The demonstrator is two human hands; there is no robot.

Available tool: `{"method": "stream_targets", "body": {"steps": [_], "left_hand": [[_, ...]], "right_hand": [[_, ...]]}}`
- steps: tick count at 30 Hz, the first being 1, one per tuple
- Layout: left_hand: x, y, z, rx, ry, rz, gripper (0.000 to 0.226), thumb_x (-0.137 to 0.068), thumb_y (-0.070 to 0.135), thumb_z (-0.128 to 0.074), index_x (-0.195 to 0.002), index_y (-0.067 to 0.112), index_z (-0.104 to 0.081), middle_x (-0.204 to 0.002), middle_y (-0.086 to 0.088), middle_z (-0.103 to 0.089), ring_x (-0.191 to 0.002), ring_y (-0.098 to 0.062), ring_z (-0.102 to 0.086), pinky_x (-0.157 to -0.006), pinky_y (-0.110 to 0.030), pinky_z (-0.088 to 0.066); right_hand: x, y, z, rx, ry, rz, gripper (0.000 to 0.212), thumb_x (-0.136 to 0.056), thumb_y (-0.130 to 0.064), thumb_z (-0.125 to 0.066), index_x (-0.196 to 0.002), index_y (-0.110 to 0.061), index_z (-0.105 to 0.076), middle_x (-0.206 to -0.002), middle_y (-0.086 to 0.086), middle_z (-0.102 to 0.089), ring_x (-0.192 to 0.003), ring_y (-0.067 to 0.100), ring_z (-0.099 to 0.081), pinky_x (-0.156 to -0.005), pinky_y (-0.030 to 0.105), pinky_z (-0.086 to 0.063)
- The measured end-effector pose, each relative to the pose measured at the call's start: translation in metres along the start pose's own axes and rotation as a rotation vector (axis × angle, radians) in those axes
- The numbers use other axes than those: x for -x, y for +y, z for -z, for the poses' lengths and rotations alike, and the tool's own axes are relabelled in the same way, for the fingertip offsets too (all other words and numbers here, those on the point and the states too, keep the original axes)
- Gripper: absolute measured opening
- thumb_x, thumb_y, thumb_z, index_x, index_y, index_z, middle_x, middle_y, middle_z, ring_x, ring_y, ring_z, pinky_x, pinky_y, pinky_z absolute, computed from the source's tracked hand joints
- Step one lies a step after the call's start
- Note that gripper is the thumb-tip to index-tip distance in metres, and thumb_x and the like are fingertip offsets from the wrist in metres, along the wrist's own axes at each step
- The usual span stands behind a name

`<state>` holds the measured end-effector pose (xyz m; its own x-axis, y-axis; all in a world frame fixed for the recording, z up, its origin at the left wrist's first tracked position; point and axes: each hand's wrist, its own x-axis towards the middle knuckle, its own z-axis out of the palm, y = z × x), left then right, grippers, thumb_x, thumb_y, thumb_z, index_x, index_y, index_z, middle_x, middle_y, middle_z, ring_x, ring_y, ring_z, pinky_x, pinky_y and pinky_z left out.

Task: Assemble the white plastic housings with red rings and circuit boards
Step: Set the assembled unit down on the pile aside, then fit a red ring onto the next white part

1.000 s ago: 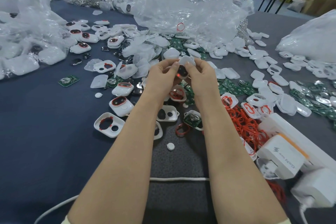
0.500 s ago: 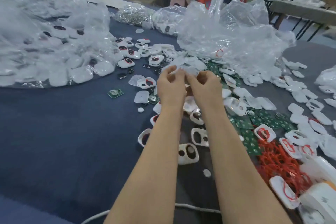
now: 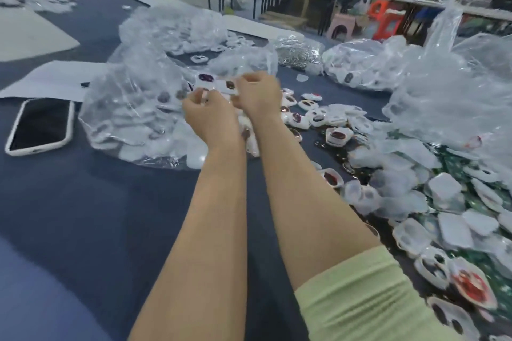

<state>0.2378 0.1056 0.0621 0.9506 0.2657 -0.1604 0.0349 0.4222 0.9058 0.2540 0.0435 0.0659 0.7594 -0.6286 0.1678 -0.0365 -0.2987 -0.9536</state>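
Observation:
My two bare hands are stretched out over a clear plastic bag (image 3: 133, 119) full of assembled white housings. My right hand (image 3: 257, 94) has its fingers curled round a white housing (image 3: 221, 85) with a dark lens. My left hand (image 3: 205, 111) is just left of it with curled fingers; blur hides whether it grips the piece. Loose assembled housings (image 3: 338, 134) lie to the right. Green circuit boards (image 3: 457, 166) and a housing with a red ring (image 3: 468, 282) sit at the right edge.
A phone in a white case (image 3: 41, 124) lies at the left on the blue table cloth (image 3: 83, 216). Clear covers (image 3: 399, 183) pile up on the right below a big crumpled plastic bag (image 3: 443, 97). More bags of parts stand behind.
Both hands have carried the housing away from the loose parts, forward and left, to above the bag of finished housings. My view has swung left, so the phone is now in sight.

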Motion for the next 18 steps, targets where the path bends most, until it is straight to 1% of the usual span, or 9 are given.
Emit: {"method": "stream_targets", "body": {"steps": [1, 3, 4, 5, 6, 8, 10, 14, 18], "left_hand": [[0.002, -0.002, -0.006, -0.014, 0.012, -0.041, 0.023, -0.094, 0.003, -0.045, -0.115, 0.002, -0.054, -0.122, -0.015, -0.06, -0.088, -0.018, -0.058, -0.064, -0.007, -0.044], [0.011, -0.006, -0.021, -0.004, -0.04, -0.054, 0.016, -0.094, 0.003, -0.045, -0.107, 0.008, -0.053, -0.121, -0.016, -0.06, -0.099, -0.025, -0.059, -0.074, -0.013, -0.048], [0.018, -0.01, -0.029, 0.006, -0.09, -0.032, 0.014, -0.094, 0.003, -0.045, -0.103, 0.011, -0.052, -0.12, -0.017, -0.06, -0.104, -0.03, -0.059, -0.084, -0.025, -0.051], [0.024, -0.015, -0.038, 0.006, -0.138, 0.003, 0.014, -0.093, 0.003, -0.044, -0.101, 0.013, -0.051, -0.118, -0.019, -0.061, -0.108, -0.034, -0.059, -0.092, -0.037, -0.05], [0.031, -0.019, -0.046, -0.016, -0.18, 0.041, 0.014, -0.093, 0.004, -0.044, -0.1, 0.014, -0.051, -0.118, -0.019, -0.062, -0.11, -0.035, -0.059, -0.095, -0.043, -0.049], [0.046, -0.029, -0.059, -0.064, -0.256, 0.102, 0.014, -0.093, 0.005, -0.045, -0.1, 0.014, -0.052, -0.117, -0.018, -0.063, -0.11, -0.034, -0.06, -0.098, -0.046, -0.049], [0.058, -0.039, -0.067, -0.097, -0.325, 0.143, 0.013, -0.092, 0.006, -0.046, -0.098, 0.014, -0.053, -0.116, -0.019, -0.063, -0.106, -0.035, -0.061, -0.099, -0.05, -0.047], [0.069, -0.052, -0.071, -0.158, -0.414, 0.189, 0.011, -0.091, 0.008, -0.047, -0.098, 0.016, -0.051, -0.121, -0.023, -0.061, -0.091, -0.033, -0.057, -0.097, -0.053, -0.045], [0.077, -0.055, -0.069, -0.186, -0.399, 0.156, 0.013, -0.091, 0.007, -0.047, -0.102, 0.012, -0.054, -0.121, -0.022, -0.061, -0.086, -0.022, -0.052, -0.095, -0.045, -0.047]], "right_hand": [[-0.005, 0.009, 0.013, 0.029, 0.133, 0.034, 0.018, -0.093, -0.012, -0.053, -0.098, -0.001, -0.067, -0.098, 0.014, -0.068, -0.094, 0.03, -0.064, -0.081, 0.035, -0.048], [-0.013, 0.032, 0.049, 0.234, 0.346, 0.075, 0.024, -0.094, -0.007, -0.047, -0.111, -0.005, -0.063, -0.111, 0.011, -0.065, -0.106, 0.027, -0.059, -0.08, 0.025, -0.041], [-0.019, 0.045, 0.066, 0.397, 0.36, 0.051, 0.031, -0.093, -0.005, -0.045, -0.12, -0.006, -0.06, -0.12, 0.012, -0.061, -0.114, 0.027, -0.054, -0.086, 0.025, -0.039], [-0.025, 0.057, 0.082, 0.58, 0.312, -0.006, 0.038, -0.091, -0.004, -0.044, -0.128, -0.007, -0.055, -0.13, 0.013, -0.056, -0.123, 0.029, -0.048, -0.097, 0.029, -0.039], [-0.03, 0.066, 0.093, 0.756, 0.238, -0.087, 0.043, -0.09, -0.006, -0.044, -0.132, -0.007, -0.051, -0.137, 0.014, -0.05, -0.13, 0.031, -0.042, -0.106, 0.036, -0.035], [-0.033, 0.077, 0.104, 0.962, 0.131, -0.229, 0.042, -0.09, -0.012, -0.048, -0.132, -0.01, -0.048, -0.142, 0.012, -0.045, -0.134, 0.031, -0.037, -0.111, 0.043, -0.031], [-0.032, 0.083, 0.106, 0.967, 0.118, -0.281, 0.038, -0.09, -0.014, -0.05, -0.128, -0.013, -0.049, -0.139, 0.011, -0.048, -0.131, 0.031, -0.041, -0.108, 0.044, -0.03], [-0.028, 0.09, 0.107, 0.942, 0.181, -0.279, 0.04, -0.092, -0.009, -0.039, -0.131, -0.012, -0.047, -0.138, 0.014, -0.05, -0.131, 0.031, -0.039, -0.108, 0.043, -0.025], [-0.016, 0.087, 0.113, 0.898, 0.21, -0.186, 0.028, -0.088, -0.009, -0.042, -0.109, -0.015, -0.059, -0.115, 0.008, -0.063, -0.117, 0.028, -0.052, -0.104, 0.044, -0.025]]}}
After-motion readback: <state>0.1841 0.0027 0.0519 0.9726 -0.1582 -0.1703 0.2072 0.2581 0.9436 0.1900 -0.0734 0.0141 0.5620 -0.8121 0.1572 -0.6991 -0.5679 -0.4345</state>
